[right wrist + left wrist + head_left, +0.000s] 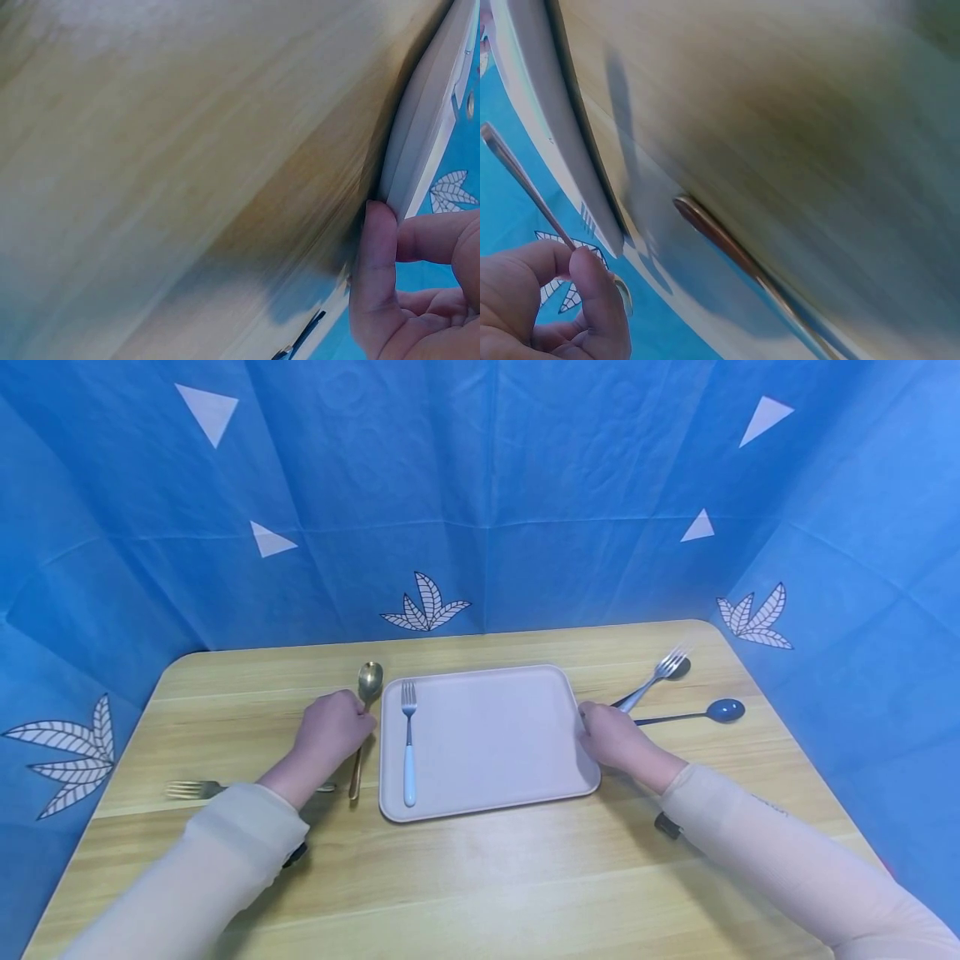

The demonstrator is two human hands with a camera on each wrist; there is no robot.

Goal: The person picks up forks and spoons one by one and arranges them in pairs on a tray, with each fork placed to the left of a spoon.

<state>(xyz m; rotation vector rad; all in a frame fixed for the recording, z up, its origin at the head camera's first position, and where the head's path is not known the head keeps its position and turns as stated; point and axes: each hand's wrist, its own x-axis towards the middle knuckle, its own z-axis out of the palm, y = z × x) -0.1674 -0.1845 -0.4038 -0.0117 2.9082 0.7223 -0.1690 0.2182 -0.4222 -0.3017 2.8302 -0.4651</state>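
In the head view my left hand point(335, 724) pinches a gold spoon point(371, 680) by its handle, bowl pointing away, just left of the tray. The left wrist view shows the spoon handle point(526, 182) raised off the tabletop, between thumb and fingers. A pale rectangular tray point(495, 743) lies in the middle. At its right edge my right hand point(613, 735) grips the rim, thumb against the side wall point(409, 161). On the tray's left part rests a fork with a light blue handle point(409, 772), tines away from me.
A gold fork point(193, 789) lies on the wooden table point(480, 877), partly under my left forearm. Right of the tray are a silver fork point(670, 663) crossing a dark utensil point(679, 670) and a dark spoon point(725, 710). Blue cloth point(480, 485) hangs behind and at the sides.
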